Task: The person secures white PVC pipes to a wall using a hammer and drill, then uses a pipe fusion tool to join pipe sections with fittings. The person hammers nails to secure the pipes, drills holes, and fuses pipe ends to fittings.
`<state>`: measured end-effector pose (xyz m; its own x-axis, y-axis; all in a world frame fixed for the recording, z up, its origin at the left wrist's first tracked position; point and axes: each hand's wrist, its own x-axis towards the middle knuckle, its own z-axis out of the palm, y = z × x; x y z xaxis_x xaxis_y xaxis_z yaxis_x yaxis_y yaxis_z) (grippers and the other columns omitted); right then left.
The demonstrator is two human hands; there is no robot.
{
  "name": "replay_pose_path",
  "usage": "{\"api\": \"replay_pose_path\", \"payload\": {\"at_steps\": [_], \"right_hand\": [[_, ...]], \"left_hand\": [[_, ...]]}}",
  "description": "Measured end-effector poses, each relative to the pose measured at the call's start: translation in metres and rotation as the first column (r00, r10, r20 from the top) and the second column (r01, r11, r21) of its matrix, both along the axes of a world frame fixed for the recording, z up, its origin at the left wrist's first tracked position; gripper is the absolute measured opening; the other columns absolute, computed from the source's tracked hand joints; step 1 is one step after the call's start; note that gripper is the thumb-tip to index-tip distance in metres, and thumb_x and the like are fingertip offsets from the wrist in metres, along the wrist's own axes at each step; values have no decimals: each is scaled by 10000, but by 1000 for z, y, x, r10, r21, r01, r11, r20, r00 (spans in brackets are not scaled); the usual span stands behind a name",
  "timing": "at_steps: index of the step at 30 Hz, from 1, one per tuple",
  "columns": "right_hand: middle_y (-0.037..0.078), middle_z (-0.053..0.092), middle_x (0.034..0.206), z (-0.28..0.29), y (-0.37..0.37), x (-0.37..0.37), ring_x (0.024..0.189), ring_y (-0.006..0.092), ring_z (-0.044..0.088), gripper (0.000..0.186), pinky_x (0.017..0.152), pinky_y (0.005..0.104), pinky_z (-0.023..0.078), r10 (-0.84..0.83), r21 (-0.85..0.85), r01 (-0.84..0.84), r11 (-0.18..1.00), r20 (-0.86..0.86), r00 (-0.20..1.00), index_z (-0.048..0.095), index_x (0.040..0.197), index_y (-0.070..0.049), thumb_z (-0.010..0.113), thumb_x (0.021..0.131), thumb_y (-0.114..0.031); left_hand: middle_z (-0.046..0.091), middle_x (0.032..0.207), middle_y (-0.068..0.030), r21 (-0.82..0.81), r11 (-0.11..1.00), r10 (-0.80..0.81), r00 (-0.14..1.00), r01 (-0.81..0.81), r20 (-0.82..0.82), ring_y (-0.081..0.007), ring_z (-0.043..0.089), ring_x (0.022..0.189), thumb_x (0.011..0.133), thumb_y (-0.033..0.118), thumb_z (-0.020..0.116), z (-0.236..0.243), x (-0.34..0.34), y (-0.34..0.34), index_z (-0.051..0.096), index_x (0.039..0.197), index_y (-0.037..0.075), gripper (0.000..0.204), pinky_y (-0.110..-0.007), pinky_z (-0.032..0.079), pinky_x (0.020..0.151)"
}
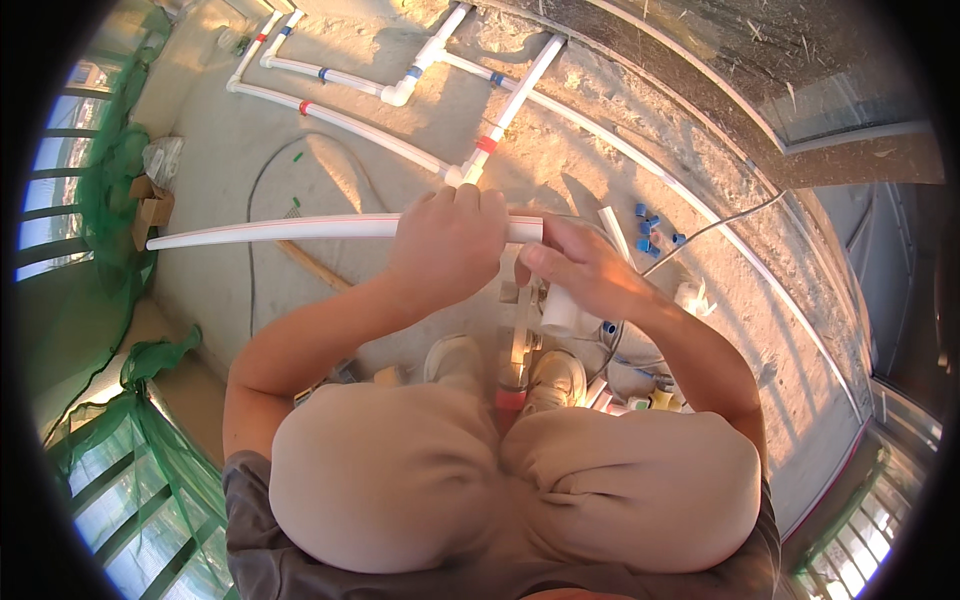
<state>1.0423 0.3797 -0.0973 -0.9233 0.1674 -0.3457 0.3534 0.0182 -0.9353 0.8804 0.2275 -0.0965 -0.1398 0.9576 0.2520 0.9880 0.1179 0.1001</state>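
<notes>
A long white plastic pipe (300, 229) with a thin red stripe lies nearly level across my front, its far end reaching left. Near its right end my left hand (452, 240) is closed around it, knuckles up. My right hand (590, 268) is at the right end, its fingers curled behind the pipe and its thumb below. Just under the right hand is a white cylindrical piece (566, 312), partly covered by it. Between my shoes stands an upright metal tool with a red lower part (510, 399); its kind is unclear.
Joined white pipes (380, 146) with red and blue bands run along the concrete floor ahead. Several blue fittings (648, 226) lie at the right, near a dark cable (715, 224). A wooden stick (312, 263) lies beyond my left forearm. Green netting (120, 190) hangs over railings at the left.
</notes>
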Motion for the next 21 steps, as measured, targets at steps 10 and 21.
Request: {"api": "replay_pose_path", "payload": {"at_steps": [10, 21], "right_hand": [[31, 619, 787, 24, -28, 9, 723, 86, 526, 412, 656, 271, 416, -239, 140, 249, 958, -81, 968, 628, 1144, -11, 574, 1059, -411], [85, 667, 809, 3, -7, 22, 679, 195, 642, 630, 486, 354, 505, -319, -689, 533, 490, 427, 846, 702, 1044, -21, 461, 1082, -602]], "left_hand": [[579, 831, -99, 17, 999, -39, 999, 39, -19, -276, 616, 808, 754, 116, 699, 18, 12, -4, 595, 912, 51, 200, -408, 486, 694], [558, 766, -102, 351, 925, 61, 970, -144, 237, -283, 557, 678, 685, -8, 682, 85, -32, -82, 550, 894, 50, 254, -403, 445, 632]]}}
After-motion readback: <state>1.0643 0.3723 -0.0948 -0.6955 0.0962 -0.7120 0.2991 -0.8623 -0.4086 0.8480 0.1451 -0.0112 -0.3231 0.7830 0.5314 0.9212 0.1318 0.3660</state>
